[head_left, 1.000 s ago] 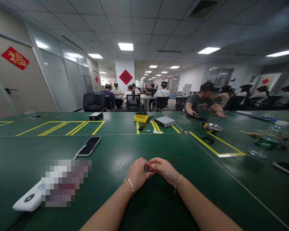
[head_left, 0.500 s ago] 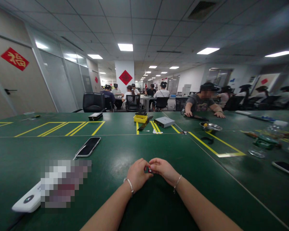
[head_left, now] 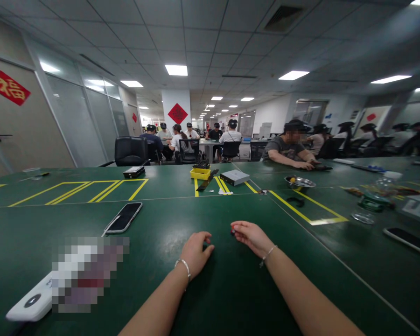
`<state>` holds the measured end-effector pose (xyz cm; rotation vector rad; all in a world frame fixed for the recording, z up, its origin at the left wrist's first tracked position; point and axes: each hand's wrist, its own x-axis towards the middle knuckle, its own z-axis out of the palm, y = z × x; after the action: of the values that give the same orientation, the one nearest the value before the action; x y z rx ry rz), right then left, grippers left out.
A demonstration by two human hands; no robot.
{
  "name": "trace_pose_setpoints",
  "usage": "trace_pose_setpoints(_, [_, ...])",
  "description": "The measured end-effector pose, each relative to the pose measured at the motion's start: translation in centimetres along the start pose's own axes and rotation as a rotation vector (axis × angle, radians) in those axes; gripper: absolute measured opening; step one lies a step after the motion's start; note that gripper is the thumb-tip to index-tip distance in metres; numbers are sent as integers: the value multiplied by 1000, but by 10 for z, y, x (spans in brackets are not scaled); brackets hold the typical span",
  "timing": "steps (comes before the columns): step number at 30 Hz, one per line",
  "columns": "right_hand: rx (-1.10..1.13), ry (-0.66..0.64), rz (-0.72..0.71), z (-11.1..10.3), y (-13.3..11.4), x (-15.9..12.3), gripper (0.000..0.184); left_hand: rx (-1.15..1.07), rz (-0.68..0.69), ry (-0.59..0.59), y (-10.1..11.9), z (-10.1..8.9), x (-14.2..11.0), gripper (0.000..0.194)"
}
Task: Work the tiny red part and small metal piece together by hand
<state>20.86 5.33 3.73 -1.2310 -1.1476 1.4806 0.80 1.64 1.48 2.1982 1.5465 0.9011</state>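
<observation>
My left hand rests on the green table, its fingers curled loosely with nothing visible in them. My right hand lies a short way to the right of it and pinches a tiny red and dark part at its fingertips, just above the tabletop. The two hands are apart. Each wrist wears a thin bracelet.
A dark phone lies left of my hands, and a white device nearer the left edge. Farther back are a yellow tray, a grey box, a metal bowl and another phone at right. A person sits across the table.
My hands, which were together on the small part, have separated. The right hand keeps the part and has moved right; the left has drawn back. The view has shifted slightly.
</observation>
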Motion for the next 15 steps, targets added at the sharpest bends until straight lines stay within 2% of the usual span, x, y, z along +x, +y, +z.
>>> trace_pose_setpoints(3, [-229, 260, -61, -49, -15, 4, 20, 45, -3, -52, -2, 1, 1, 21])
trace_pose_setpoints(7, [-721, 638, -61, -139, -28, -6, 23, 111, 44, -85, -1, 4, 0, 20])
trace_pose_setpoints(10, [-962, 786, 78, -210, -22, -25, 30, 167, 93, -101, 0, 6, -1, 19])
trace_pose_setpoints(13, [-981, 949, 217, -268, -2, -42, 30, 204, 127, -98, 1, 6, -2, 18])
trace_pose_setpoints(15, [-984, 952, 128, -292, 13, -48, 28, 210, 136, -94, 1, 6, -2, 18])
